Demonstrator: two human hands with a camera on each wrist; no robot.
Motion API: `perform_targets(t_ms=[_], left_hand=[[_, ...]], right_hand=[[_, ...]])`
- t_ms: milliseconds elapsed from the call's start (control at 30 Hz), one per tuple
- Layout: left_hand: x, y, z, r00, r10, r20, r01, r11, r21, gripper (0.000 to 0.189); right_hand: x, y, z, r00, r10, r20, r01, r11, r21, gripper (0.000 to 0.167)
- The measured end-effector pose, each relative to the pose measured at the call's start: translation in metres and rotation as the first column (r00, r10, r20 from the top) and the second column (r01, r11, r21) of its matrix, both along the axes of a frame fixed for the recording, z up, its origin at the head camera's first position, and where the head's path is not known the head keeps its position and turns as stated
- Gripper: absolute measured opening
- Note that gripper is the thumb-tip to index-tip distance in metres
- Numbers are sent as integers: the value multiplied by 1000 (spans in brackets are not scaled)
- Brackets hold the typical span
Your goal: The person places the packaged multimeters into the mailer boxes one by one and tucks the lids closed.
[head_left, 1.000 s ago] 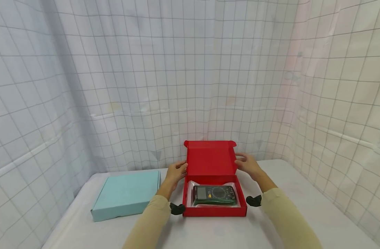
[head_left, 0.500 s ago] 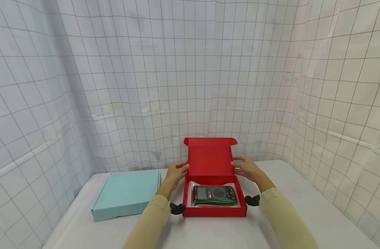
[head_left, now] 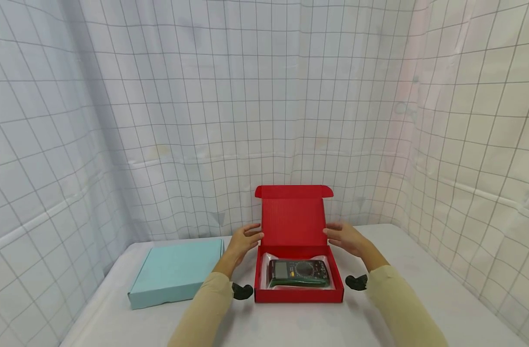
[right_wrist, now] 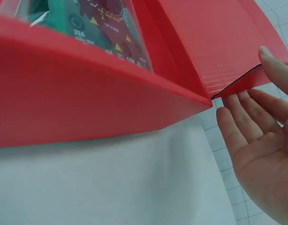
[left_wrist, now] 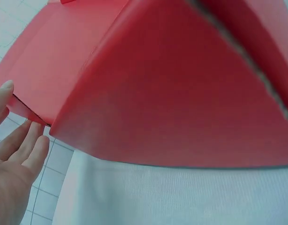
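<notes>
A red cardboard box (head_left: pixel 299 296) stands on the table with its lid (head_left: pixel 294 219) raised at the back. Inside lies a dark multimeter (head_left: pixel 299 273) with a green edge, in clear plastic wrap; the right wrist view catches part of its face. At the lid's left side my left hand (head_left: pixel 244 242) holds the edge, thumb on the inner side and fingers behind. My right hand (head_left: pixel 348 238) holds the opposite edge in the same loose way. Each wrist view shows the lid's edge running between thumb and fingers; some fingertips are hidden behind the lid.
To the left, a closed light-blue box (head_left: pixel 175 272) lies beside the red one. White cloth covers the table (head_left: pixel 308 325). Grid-patterned white curtains (head_left: pixel 273 96) surround it at the back and sides.
The red lid's top edge has risen in view and its front flap shows more. Both hands have slid slightly lower along the lid's sides. The box and multimeter stay in place.
</notes>
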State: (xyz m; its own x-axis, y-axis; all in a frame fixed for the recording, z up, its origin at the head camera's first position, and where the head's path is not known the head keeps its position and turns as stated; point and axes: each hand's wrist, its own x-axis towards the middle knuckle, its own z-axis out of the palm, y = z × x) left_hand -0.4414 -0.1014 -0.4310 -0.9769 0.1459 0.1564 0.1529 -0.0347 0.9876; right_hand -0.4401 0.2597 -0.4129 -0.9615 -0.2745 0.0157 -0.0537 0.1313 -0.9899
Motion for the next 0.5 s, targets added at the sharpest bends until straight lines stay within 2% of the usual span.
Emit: perform_targets(t_ms=[233,500], left_hand=[[0,-5,-2,999,-51,4,51,998,-23,55],[-1,-10,-1,993,-98,-64,88,985,-145,62]], right_hand=[[3,5,-3,1000,27,-10,-27,999,16,62],[5,9,-1,1000,25,-2,-25,999,24,66]])
